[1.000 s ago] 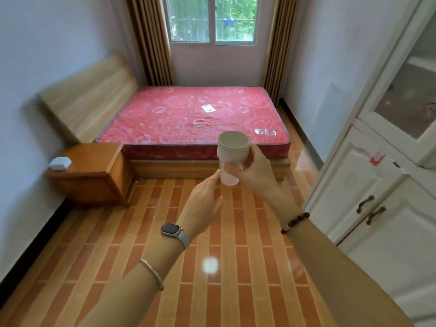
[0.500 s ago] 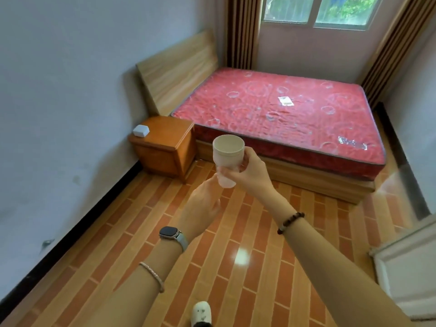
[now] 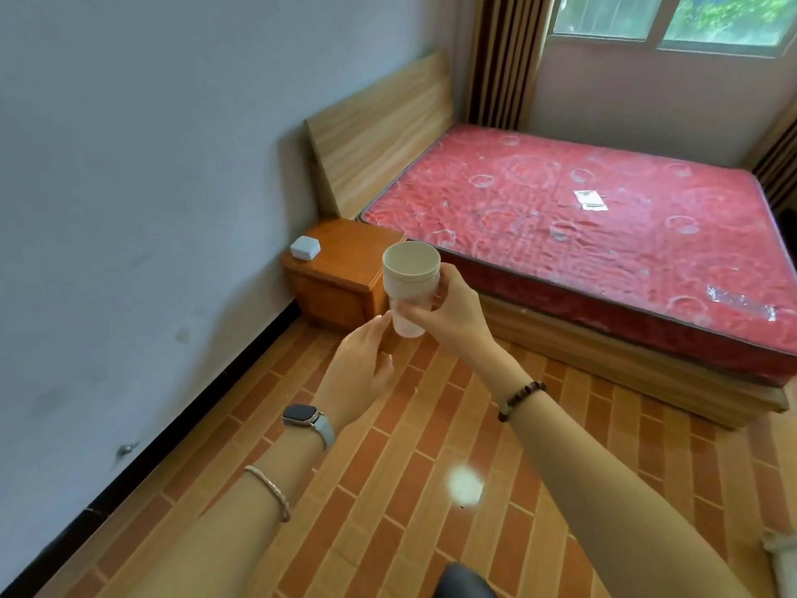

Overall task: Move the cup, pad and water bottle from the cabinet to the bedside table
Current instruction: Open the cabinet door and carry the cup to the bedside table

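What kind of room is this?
It looks like a bedroom. There is a big bed with a red mattress and a wooden headboard, a little bedside table next to it, and a curtained window.

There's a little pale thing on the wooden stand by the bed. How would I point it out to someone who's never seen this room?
Start at the red mattress and its wooden headboard against the left wall. In the corner beside them stands the low orange-brown bedside table. The small white box with rounded corners lies near its wall-side edge, the only item on that top.
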Demonstrator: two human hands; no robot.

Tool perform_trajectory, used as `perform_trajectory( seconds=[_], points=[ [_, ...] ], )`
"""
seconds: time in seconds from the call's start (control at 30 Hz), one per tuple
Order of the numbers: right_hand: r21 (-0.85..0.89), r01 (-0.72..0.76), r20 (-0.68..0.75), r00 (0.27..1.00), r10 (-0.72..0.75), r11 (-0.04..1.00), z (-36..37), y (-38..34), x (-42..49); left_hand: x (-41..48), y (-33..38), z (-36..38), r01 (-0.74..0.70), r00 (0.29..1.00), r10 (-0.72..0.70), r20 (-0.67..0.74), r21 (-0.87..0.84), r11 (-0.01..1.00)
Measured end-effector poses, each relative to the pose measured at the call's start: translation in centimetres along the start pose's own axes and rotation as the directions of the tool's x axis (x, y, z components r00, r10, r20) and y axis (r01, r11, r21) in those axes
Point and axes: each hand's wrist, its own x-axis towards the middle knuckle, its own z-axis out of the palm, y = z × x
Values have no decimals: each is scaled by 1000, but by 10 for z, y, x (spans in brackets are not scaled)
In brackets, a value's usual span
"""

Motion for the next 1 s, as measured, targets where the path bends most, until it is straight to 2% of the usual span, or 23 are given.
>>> perform_trajectory(
  seconds=[0.47, 0.63, 1.0],
  points=[
    [25, 0, 114, 994, -3, 1000, 20, 59, 190, 160, -76, 40, 139, 990, -139, 1, 32, 990],
    [14, 5, 172, 985, -7, 1000, 19, 72, 259, 219, -90, 49, 194, 980, -192, -49, 39, 980],
    [33, 11, 246, 969, -18, 999, 48, 105, 389, 322, -144, 63, 309, 948, -311, -64, -40, 950]
  ],
)
